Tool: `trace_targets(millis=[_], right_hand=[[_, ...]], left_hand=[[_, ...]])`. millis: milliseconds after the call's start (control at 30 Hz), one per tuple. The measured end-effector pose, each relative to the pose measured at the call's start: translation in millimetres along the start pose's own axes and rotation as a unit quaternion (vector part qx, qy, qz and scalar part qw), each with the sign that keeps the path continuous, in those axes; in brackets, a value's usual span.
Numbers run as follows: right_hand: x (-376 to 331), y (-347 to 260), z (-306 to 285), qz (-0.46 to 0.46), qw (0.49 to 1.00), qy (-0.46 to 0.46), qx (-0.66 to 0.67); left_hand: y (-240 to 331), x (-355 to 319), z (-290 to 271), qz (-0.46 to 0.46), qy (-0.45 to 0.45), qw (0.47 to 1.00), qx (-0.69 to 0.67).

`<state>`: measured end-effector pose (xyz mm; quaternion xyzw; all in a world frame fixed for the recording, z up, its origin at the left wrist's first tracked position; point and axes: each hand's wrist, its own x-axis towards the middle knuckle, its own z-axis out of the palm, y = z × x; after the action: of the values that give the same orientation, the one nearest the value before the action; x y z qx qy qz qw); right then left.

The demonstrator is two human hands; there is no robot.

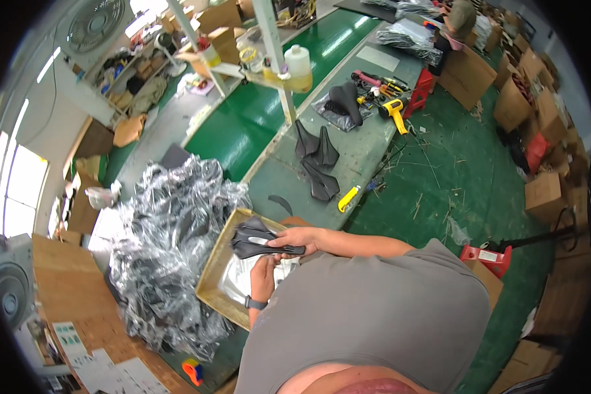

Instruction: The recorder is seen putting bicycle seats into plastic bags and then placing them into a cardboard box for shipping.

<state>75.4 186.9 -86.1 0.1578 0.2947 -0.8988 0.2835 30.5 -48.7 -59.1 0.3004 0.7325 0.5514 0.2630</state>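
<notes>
A black bicycle saddle (pixel 248 241) with a long central slot is held over an open cardboard box (pixel 211 266). My right hand (pixel 298 239) is closed on its narrow nose, thumb on top. Below it, my left hand (pixel 262 277), with a dark watch on the wrist, grips the saddle's near edge, its fingertips partly hidden. White and clear plastic wrapping (pixel 236 281) lies inside the box. Further up the bench are several dark saddle covers (pixel 318 154) and another black saddle (pixel 345 104) on plastic. A curved black strip (pixel 280 203) rests just beyond the box.
Left of the box rises a big heap of plastic-wrapped items (pixel 171 249). A yellow-handled cutter (pixel 349 198) and a yellow heat gun (pixel 394 115) lie along the bench's right edge. An orange-and-blue tape dispenser (pixel 192 372) sits near me. Another person (pixel 459 23) is at the far end.
</notes>
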Motion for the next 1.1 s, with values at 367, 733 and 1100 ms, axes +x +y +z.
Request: trace_targets(millis=[367,733,1100], right_hand=[[-104,-6,-6,-0.258,0.940,-0.097,0.201],[-134,10,8,-0.350,0.759,0.317,-0.448],[-95,-20,-54,-0.237,0.909,0.337,-0.069]], left_hand=[[32,47,-21,-0.142,0.137,0.760,-0.620],[91,96,55,0.266,0.019,0.964,-0.010],[24,106,59,-0.232,-0.216,0.861,-0.397]])
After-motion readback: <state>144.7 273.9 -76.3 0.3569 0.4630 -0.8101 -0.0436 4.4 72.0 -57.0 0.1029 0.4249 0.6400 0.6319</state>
